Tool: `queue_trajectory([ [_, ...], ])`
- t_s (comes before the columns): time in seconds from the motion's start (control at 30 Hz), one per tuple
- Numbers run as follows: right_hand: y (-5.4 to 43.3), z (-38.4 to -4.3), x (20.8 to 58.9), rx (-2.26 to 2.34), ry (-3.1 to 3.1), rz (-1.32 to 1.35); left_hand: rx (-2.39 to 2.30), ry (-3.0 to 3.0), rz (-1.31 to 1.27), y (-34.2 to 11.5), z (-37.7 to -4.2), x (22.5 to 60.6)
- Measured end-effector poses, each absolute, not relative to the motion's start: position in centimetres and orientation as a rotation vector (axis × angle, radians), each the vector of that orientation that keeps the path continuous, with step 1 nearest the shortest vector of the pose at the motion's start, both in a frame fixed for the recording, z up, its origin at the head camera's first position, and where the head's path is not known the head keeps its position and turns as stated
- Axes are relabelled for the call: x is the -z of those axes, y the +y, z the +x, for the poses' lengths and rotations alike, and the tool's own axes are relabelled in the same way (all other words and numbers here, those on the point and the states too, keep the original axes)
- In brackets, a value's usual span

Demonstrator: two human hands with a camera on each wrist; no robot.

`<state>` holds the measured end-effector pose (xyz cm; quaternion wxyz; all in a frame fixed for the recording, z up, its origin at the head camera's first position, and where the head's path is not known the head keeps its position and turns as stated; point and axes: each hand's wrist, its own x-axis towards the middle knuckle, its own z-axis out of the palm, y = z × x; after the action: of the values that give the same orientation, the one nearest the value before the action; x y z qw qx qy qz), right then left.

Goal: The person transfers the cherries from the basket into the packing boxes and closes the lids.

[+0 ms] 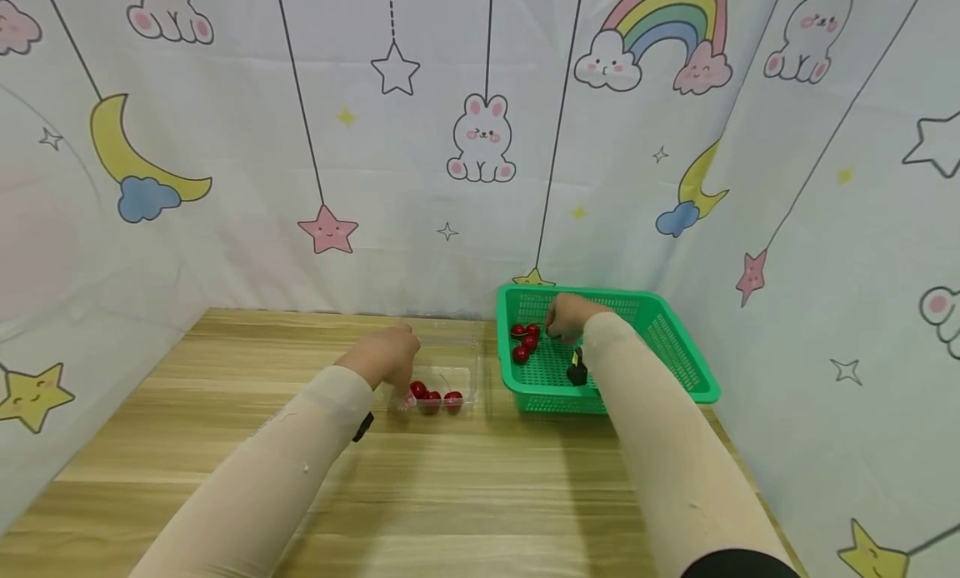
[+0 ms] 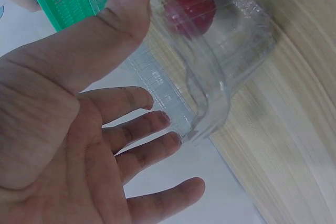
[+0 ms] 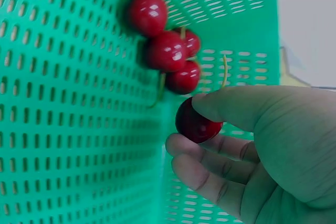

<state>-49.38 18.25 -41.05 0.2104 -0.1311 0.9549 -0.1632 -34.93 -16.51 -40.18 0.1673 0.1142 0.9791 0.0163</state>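
In the right wrist view, my right hand (image 3: pixel 262 145) pinches a dark red cherry (image 3: pixel 195 123) between thumb and fingers, inside the green plastic basket (image 1: pixel 603 399). Several other red cherries (image 3: pixel 165 51), some with visible stems, lie together in the basket beside that hand. My left hand (image 1: pixel 386 357) is at the left side of a clear plastic box (image 1: pixel 465 378). Its thumb lies against the box's edge and its fingers stretch out, spread and relaxed, near the raised clear lid (image 2: pixel 163 85). Red cherries (image 1: pixel 453 400) sit in the box.
Box and basket stand side by side on a wood-grain table (image 1: pixel 480 495), the basket on the right. A white patterned cloth (image 1: pixel 420 161) hangs behind the table and along its sides. Black bands or devices are on both wrists.
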Motion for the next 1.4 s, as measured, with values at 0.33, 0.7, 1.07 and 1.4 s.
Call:
queue_trajectory([
  [0.33,16.4,-47.2,36.7,0.45,2.669,-0.511,-0.041,2.775,0.323,-16.4,-34.4,40.0],
  [0.7,12.1,-44.0,33.8,0.375,2.755,-0.827,-0.04,2.774,0.322,-16.5,-34.1,39.8],
  [1.07,6.7,-41.3,34.8,0.289,2.656,-1.04,-0.079,2.774,0.303,-16.5,-34.5,40.1],
  [1.4,3.3,-39.4,37.5,0.162,2.581,-1.206,-0.094,2.749,0.286,-16.4,-35.0,40.1],
])
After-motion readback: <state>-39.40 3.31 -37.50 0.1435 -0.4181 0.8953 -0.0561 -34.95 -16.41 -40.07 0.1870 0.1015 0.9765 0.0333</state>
